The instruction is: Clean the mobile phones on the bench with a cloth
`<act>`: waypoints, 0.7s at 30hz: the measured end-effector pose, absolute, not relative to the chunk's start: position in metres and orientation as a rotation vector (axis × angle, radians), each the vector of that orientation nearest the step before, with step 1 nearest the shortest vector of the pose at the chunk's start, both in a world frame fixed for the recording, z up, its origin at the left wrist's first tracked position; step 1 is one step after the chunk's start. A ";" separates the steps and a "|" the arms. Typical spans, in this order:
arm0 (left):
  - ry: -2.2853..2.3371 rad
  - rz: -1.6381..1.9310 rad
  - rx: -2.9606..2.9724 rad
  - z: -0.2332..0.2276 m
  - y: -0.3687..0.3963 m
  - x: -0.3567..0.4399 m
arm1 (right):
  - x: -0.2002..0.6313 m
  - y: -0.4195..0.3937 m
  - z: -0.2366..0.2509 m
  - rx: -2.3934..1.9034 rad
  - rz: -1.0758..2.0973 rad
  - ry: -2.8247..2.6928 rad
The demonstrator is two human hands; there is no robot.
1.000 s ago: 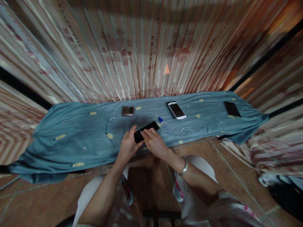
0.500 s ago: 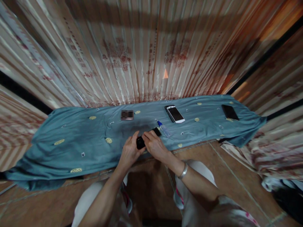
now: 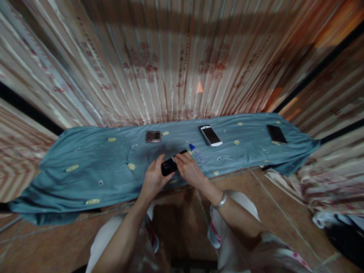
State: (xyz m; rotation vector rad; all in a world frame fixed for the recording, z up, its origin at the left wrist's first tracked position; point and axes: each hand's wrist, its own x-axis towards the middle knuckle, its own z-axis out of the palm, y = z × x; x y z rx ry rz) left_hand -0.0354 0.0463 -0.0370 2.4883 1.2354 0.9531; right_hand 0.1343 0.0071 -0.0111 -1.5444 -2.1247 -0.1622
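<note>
Between my two hands is a long, slim black object that looks like a phone (image 3: pixel 168 167), held at a slant just above the cloth. My left hand (image 3: pixel 155 175) is closed round its left end, thumb in front and fingers behind. The fingers of my right hand (image 3: pixel 189 169) are curled over its middle, hiding part of it; its far end sticks out beyond them. A small clear bottle with a blue cap (image 3: pixel 197 153) lies just right of my right hand.
A blue-green patterned cloth (image 3: pixel 113 159) covers the low bench. On it lie a white phone with a dark screen (image 3: pixel 211 135), a flat black item (image 3: pixel 276 134) at the right and a small blurred-out rectangle (image 3: pixel 153 136). Striped curtains (image 3: pixel 170 68) hang behind.
The black phone has turned slightly, so more of its face shows between my hands. My right-hand fingers have shifted a little up along it. Objects on the cloth stay put.
</note>
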 end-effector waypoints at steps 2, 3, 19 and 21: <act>1.242 0.971 2.488 -0.037 0.046 -0.035 | 0.142 0.012 -0.013 -1.596 -0.163 -2.058; 1.248 0.980 2.487 -0.036 0.047 -0.035 | 0.143 0.013 -0.014 -1.613 -0.163 -2.034; 1.253 1.049 2.499 -0.034 0.050 -0.044 | 0.161 0.026 -0.024 -1.680 -0.223 -1.947; 1.265 1.055 2.492 -0.033 0.051 -0.044 | 0.155 0.021 -0.025 -1.664 -0.216 -1.971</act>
